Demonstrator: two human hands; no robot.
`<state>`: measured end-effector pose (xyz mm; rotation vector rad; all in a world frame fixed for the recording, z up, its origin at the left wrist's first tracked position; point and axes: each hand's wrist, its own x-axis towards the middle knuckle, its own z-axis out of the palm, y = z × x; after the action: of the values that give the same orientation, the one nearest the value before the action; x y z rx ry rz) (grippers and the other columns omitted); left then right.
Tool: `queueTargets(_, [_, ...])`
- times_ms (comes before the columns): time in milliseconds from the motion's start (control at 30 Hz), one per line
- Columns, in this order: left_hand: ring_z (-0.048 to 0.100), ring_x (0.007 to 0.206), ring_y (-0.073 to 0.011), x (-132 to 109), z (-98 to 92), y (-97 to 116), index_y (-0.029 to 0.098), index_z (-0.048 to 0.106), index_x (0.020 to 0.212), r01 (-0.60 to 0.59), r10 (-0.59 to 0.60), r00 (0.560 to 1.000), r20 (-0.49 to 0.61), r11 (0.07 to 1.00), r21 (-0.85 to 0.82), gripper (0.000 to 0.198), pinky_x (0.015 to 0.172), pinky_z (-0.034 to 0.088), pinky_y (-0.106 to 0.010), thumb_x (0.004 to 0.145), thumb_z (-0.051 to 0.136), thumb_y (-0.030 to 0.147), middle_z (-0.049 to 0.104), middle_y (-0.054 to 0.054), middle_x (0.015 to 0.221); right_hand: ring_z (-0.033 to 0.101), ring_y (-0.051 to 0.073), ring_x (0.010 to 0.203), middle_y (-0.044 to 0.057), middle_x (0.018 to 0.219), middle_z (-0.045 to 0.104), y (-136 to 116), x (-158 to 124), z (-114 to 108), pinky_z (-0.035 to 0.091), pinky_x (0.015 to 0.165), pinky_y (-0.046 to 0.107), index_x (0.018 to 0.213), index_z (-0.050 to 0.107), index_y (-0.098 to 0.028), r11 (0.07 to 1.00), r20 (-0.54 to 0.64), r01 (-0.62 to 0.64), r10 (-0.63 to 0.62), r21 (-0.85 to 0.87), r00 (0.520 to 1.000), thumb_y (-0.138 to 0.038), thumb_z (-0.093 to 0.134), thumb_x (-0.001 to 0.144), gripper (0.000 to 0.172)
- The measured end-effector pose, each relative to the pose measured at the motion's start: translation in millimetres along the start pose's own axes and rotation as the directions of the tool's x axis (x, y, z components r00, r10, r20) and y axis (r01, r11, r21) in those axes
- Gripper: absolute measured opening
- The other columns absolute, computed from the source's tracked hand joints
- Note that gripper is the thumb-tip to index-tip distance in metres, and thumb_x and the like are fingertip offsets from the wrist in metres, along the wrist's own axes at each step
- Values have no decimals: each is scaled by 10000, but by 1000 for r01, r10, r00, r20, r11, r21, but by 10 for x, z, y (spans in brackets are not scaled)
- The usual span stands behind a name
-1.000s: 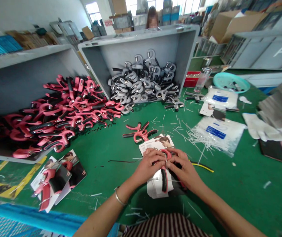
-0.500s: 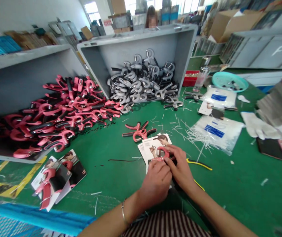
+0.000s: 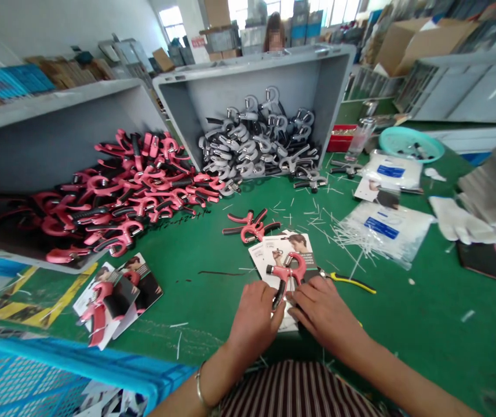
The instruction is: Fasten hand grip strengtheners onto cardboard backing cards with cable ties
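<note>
Through the head camera I judge one red hand exerciser (image 3: pixel 301 267) midway, over printed cards (image 3: pixel 258 253), left hand (image 3: pixel 254 310) and right hand (image 3: pixel 326 301) grips each clasping a handle, two carded exercisers (image 3: pixel 97 327) seemingly done, two loose exercisers (image 3: pixel 258 230) and uncountable red heap (image 3: pixel 156 185) and grey heap (image 3: pixel 248 152) untouched.

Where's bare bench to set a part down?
Most open: green tabletop between the right forearm and black flat item, few scraps. Also between the left hand and carded pink grips, some scraps. Crowded: around the pink grip by the hands, clear bag and white strips.
</note>
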<state>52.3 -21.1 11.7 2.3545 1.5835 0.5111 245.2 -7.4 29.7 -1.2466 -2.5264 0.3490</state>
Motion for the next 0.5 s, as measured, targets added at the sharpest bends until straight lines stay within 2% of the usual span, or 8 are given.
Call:
queueTargets(100, [581, 946, -254, -6, -117, -107, 157, 612, 1062, 79, -77, 997, 28, 990, -120, 222, 856, 474, -413, 935, 544, 326, 613, -107, 997, 527, 268, 884, 87, 857, 673, -39, 90, 66, 373, 778, 409, 884, 671, -187, 1000, 37, -9, 10, -30, 999, -229, 571, 940, 122])
queueTargets(167, [600, 933, -224, -19, -217, -207, 167, 628, 1040, 129, -118, 991, 59, 958, -256, 169, 859, 479, -371, 940, 543, 275, 628, -87, 984, 526, 251, 891, 60, 877, 677, -22, 113, 74, 375, 775, 383, 910, 671, -216, 995, 46, -22, 17, 99, 999, -204, 569, 942, 107])
queueTargets(233, [613, 887, -184, -27, -270, -292, 187, 655, 977, 114, -85, 993, 87, 906, -408, 115, 825, 480, -309, 935, 551, 210, 642, -50, 928, 529, 227, 888, 31, 893, 679, 7, 115, 65, 380, 781, 358, 944, 665, -237, 966, 36, -46, 38, 256, 999, -200, 576, 943, 97])
queueTargets(367, [617, 903, -153, 19, -156, -306, 207, 692, 960, 12, -16, 1000, -2, 807, -591, 129, 827, 465, -257, 912, 584, 155, 660, -27, 915, 551, 202, 870, 9, 873, 688, 34, 142, 75, 382, 817, 346, 877, 660, -229, 919, -66, -29, 59, 394, 996, -221, 577, 952, 112])
queueTargets(433, [619, 882, -150, 62, -53, -257, 200, 692, 942, 13, -49, 998, -40, 779, -627, 112, 820, 463, -251, 896, 606, 146, 664, -25, 893, 562, 205, 890, 10, 894, 690, 24, 164, 99, 384, 835, 350, 880, 664, -230, 910, -112, -36, 90, 414, 990, -218, 598, 940, 90])
queueTargets(500, [617, 825, -143, 93, 21, -211, 190, 684, 909, 45, -92, 995, -39, 760, -648, 74, 785, 463, -243, 874, 635, 147, 660, -19, 855, 564, 215, 888, 19, 891, 680, 12, 170, 116, 398, 808, 343, 893, 661, -223, 895, -123, -117, 187, 430, 975, -213, 648, 904, 20])
